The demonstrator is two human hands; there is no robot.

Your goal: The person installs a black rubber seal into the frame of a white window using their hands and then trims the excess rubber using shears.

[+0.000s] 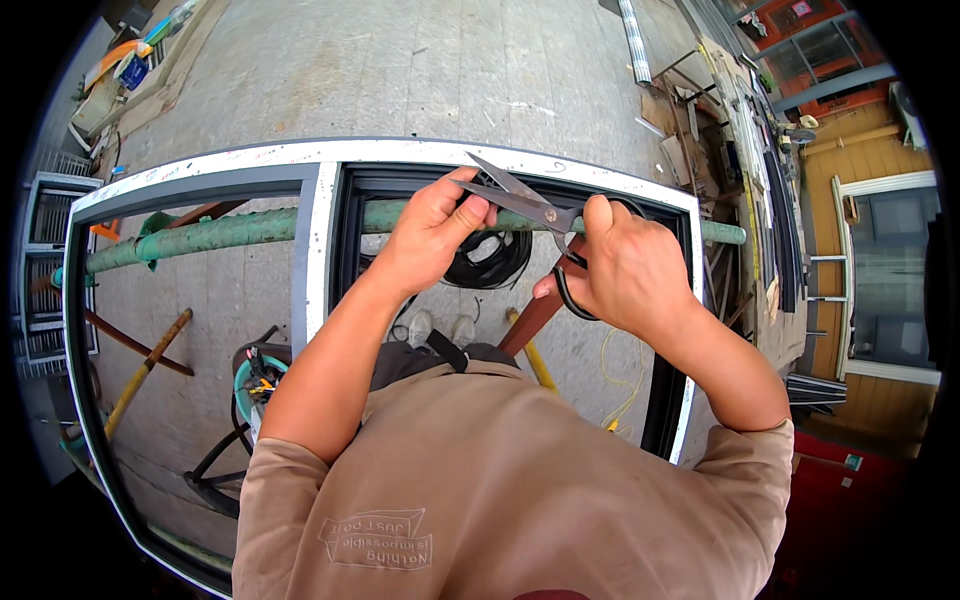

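My right hand (632, 262) grips a pair of scissors (545, 212) with black handles, its fingers and thumb in the loops. The two metal blades stand apart and point left toward my left hand (432, 228). That hand is closed in a pinch, its fingertips right at the blades. A short dark piece, seemingly a thin black strip (484, 179), shows at the fingertips between the blades; most of it is hidden. Both hands are above a large window frame (320, 240) with white faces and black inner channels. Below them, a coil of black strip (497, 262) hangs behind a green pipe.
The frame lies across the green pipe (220, 238). A teal bucket of tools (243, 385) stands at lower left, near a yellow pole (150, 372). A yellow cord (625, 400) trails on the floor at right. Long profiles lie on a bench (765, 170) at far right.
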